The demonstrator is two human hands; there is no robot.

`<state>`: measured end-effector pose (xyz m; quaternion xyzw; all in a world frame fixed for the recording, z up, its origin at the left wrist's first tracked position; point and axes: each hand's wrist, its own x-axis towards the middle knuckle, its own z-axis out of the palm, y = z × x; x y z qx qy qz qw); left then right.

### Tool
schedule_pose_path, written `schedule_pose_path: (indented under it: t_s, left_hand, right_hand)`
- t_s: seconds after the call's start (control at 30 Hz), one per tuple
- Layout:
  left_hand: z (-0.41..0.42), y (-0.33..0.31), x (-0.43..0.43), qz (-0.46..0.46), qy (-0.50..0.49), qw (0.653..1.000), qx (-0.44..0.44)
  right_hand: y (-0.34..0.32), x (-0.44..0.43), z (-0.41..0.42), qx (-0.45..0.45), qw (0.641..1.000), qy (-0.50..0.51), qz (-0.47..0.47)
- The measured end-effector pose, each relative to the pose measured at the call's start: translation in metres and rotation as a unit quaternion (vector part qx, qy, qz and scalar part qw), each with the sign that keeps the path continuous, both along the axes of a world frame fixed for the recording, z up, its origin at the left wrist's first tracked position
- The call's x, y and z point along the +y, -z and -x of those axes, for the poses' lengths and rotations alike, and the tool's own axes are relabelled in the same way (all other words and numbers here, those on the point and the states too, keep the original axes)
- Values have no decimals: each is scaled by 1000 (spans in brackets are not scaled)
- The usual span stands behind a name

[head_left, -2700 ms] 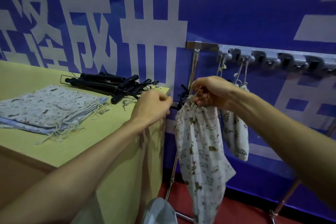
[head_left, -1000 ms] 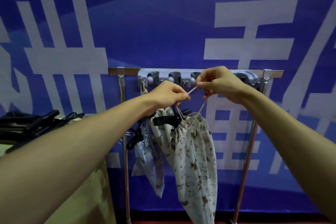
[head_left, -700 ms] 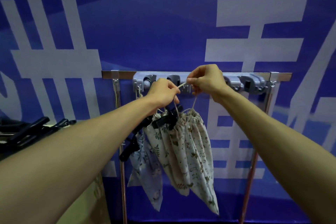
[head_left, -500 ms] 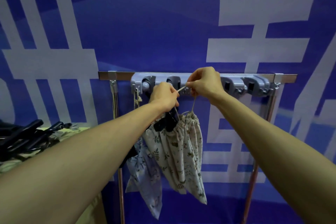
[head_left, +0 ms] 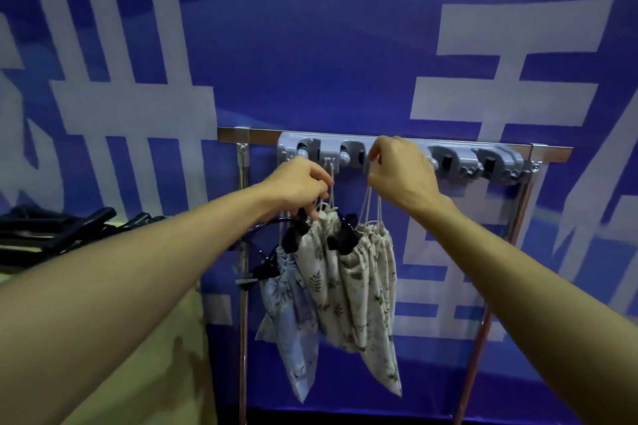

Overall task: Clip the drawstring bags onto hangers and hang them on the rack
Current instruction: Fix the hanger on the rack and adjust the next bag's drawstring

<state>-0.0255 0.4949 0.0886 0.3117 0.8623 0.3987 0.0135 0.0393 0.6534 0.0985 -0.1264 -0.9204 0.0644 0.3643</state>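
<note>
Since the bench [head_left: 193, 355] corner I've swung round to face the rack [head_left: 459, 162]. My grips have drawn apart: the right grip [head_left: 402, 171] has raised the bag's [head_left: 369, 286] cords [head_left: 367, 203] to the hooks, and the left grip [head_left: 300, 188] has dropped to the clips [head_left: 340, 236].

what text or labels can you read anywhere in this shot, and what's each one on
Blue backdrop: big white Chinese characters, cut by the frame edges and the rack; none reads whole.
Drawstring bags: leaf print only, no words.
Grey hook strip: no label visible.
</note>
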Motion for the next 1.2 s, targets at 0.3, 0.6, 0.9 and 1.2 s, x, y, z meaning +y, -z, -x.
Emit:
schedule_pose_path:
  t_s: [0.3,0.6,0.9,1.2]
  left_hand:
    - [-12,8,-189,28,-84,996,7]
    - [-40,69,-379,24,-213,975,-62]
    - [-11,122,-465,36,-340,939,-30]
    - [6,162,-471,-65,-423,904,24]
  right_hand:
    - [21,-176,25,-54,973,-221,-30]
    - [78,-353,57,-187,900,-390,-57]
    - [145,-418,103,-251,883,-396,11]
    - [176,-428,124,-190,875,-443,35]
